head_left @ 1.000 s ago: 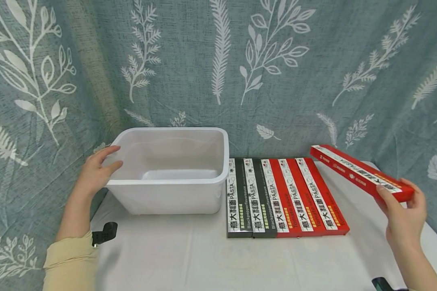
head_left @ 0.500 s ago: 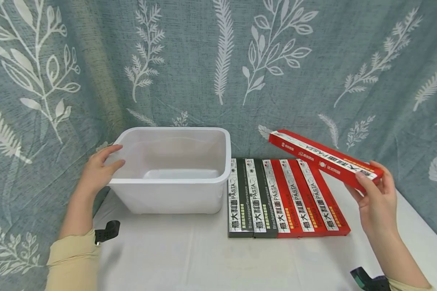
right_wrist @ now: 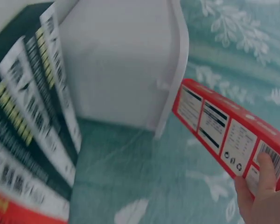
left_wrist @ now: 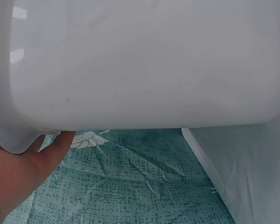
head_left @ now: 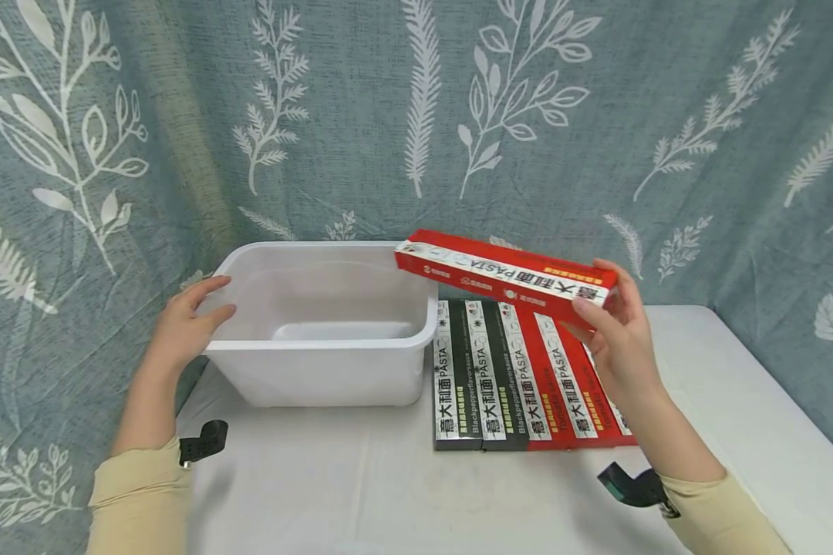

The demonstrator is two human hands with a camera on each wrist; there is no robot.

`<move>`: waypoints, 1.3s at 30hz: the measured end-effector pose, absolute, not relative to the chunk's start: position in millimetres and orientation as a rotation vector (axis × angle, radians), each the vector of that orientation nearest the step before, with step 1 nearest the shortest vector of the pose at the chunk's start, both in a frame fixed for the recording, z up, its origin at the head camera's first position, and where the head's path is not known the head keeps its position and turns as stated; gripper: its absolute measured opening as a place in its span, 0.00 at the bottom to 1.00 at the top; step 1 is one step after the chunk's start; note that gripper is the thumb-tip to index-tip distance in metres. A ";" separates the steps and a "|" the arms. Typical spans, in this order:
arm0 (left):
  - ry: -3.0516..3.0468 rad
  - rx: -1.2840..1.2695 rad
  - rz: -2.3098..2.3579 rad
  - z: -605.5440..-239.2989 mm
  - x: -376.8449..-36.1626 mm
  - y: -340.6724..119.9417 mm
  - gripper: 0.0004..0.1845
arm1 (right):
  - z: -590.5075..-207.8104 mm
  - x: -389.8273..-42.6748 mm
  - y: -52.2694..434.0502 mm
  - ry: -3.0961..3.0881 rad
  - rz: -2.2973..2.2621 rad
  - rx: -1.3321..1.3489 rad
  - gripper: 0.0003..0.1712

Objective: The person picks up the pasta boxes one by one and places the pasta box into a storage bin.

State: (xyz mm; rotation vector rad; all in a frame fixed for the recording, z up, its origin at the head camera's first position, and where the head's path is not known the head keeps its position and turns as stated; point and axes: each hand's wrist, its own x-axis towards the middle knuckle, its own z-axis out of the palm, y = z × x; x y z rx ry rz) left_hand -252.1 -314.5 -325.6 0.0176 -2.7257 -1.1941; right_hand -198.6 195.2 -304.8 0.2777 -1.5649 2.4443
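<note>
Right hand (head_left: 621, 335) pinches red "PASTA" box (head_left: 493, 266), shifted left toward white bin (head_left: 319, 378); left hand (head_left: 187, 324) grips the bin. Black boxes (head_left: 463, 362) read "Blackpepperflavorsauce".

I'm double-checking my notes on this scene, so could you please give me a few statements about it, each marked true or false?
1. The right hand holds a red pasta box. True.
2. The left hand holds a black box. False: it is on the rim of the white bin.
3. Two black boxes lie side by side on the table. True.
4. The red pasta box rests on the floor of the white bin. False: it is held up in the air.
5. The white bin stands with its open side up. True.
</note>
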 end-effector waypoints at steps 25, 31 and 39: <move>-2.725 -0.013 -1.204 -324.6 -251.3 -316.9 0.30 | -287.5 -289.0 52.0 -2.367 2.241 0.396 0.37; -2.718 -0.019 -1.201 -327.3 -251.7 -317.3 0.29 | -290.2 -302.0 29.1 -2.489 2.206 0.397 0.39; -2.698 -0.025 -1.207 -325.4 -250.9 -315.9 0.29 | -288.9 -314.5 20.7 -2.748 1.740 0.469 0.42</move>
